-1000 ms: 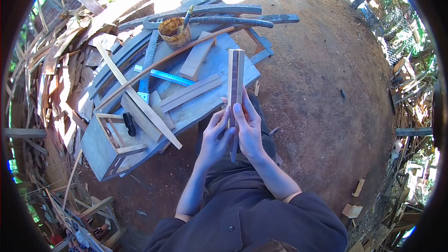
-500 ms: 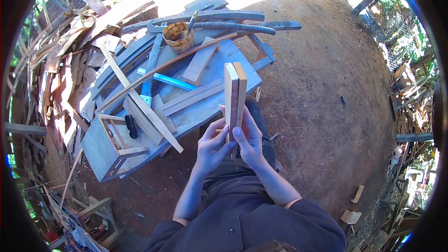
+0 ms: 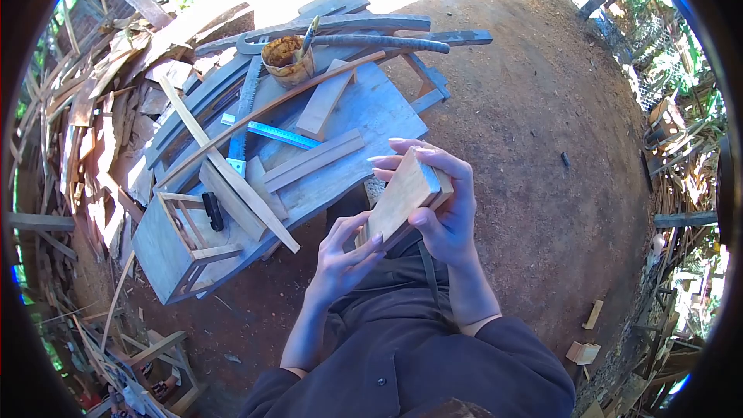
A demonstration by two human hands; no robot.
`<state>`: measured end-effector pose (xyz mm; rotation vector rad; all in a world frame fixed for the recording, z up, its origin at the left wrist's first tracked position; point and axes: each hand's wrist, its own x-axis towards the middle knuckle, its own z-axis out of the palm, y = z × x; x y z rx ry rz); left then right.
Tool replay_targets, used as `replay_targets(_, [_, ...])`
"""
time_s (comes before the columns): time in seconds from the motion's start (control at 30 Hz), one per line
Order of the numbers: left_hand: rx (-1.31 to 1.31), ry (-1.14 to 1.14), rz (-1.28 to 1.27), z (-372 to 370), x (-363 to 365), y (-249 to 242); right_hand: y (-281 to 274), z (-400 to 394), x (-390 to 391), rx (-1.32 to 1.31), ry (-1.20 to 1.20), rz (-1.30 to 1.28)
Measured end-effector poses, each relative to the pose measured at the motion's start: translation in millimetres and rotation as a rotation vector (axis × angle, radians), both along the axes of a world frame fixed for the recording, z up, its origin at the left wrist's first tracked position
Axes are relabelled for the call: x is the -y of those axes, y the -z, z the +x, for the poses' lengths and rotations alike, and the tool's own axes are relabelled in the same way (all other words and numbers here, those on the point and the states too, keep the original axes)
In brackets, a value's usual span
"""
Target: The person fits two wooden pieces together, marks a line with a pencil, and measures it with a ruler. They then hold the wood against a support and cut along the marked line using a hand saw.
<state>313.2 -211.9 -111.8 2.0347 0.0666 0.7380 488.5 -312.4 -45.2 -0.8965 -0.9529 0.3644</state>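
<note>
The left hand (image 3: 336, 265) and right hand (image 3: 453, 238) are gripping the wood pieces (image 3: 402, 198) near opposite ends, best while squeezing evenly.

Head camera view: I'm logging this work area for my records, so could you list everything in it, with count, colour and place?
Held boards: at least two, pale wood, between the hands
Table: one, bluish grey, ahead and left
Tub: one, brown-stained, far part of table
Brush: one, pale handle, in the tub
Saw: one, grey blade, on table
Rule: one, light blue, on table
Loose wood pieces: several, pale, brown and grey, across table
Open frame: one, greyish wood, table's near left end
Black object: one, black, by the frame
Scrap wood: many, brown and pale, left
Blocks: two, pale, ground lower right
Left hand: one
Right hand: one
</note>
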Motion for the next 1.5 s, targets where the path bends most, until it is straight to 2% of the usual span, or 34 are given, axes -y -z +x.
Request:
replay_targets(0.23, [-0.055,0.049,0.038,-2.6,0.9,-6.3,7.8,5.3,-0.2,-0.027,0.021,0.023])
replay_targets(0.3, [-0.066,0.052,0.036,-3.1,1.4,-6.4,7.0,3.2,0.1,-0.018,0.127,-0.088])
replay_targets(0.4, [-0.075,0.055,0.033,-3.4,3.0,-5.1,14.6,6.5,3.1,-0.087,0.023,0.007])
replay_targets(0.67, [-0.101,0.08,0.034,-1.6,4.2,-9.5,17.1,12.6,3.2,-0.196,0.045,-0.009])
replay_targets(0.73, [-0.113,0.104,-0.081,2.2,5.3,-15.9,20.2,17.3,3.7,-0.248,0.033,-0.008])
replay_targets(0.77, [-0.157,0.124,-0.237,2.2,6.5,-17.6,22.6,19.6,4.1,-0.302,-0.028,0.037])
replay_targets(0.8, [-0.152,0.131,-0.232,4.4,9.4,-17.3,25.1,22.5,4.6,-0.354,-0.09,0.083])
replay_targets(0.87, [-0.104,0.217,-0.936,10.8,18.1,-17.5,24.6,25.5,5.2,-0.346,-0.125,0.111])
replay_targets(0.9, [-0.118,0.252,-0.977,12.8,20.3,-19.7,23.3,25.0,5.9,-0.355,-0.173,0.149])
replay_targets(0.93, [-0.117,0.262,-0.969,13.2,20.2,-17.6,21.3,25.8,5.7,-0.363,-0.221,0.189])
replay_targets(1.0, [-0.217,0.247,-0.677,12.9,20.9,-11.2,19.2,30.0,7.6,-0.337,-0.281,0.208])
replay_targets(1.07, [-0.171,0.245,-0.686,17.8,26.7,-19.3,11.0,30.3,8.5,-0.311,-0.223,0.112])
replay_targets(1.13, [-0.115,0.138,-0.603,19.5,28.6,-20.9,8.7,31.5,4.6,-0.287,-0.189,0.107])
replay_targets(1.2, [-0.104,0.115,-0.537,19.2,25.8,-21.0,5.6,29.2,3.3,-0.305,-0.085,0.053])
replay_targets(1.33, [-0.113,0.065,-0.402,14.6,23.4,-18.2,-1.6,24.8,8.4,-0.209,-0.04,-0.02])
replay_targets(1.5, [-0.106,0.044,-0.378,7.5,25.3,-13.6,-6.2,12.1,7.7,-0.241,0.034,-0.081])
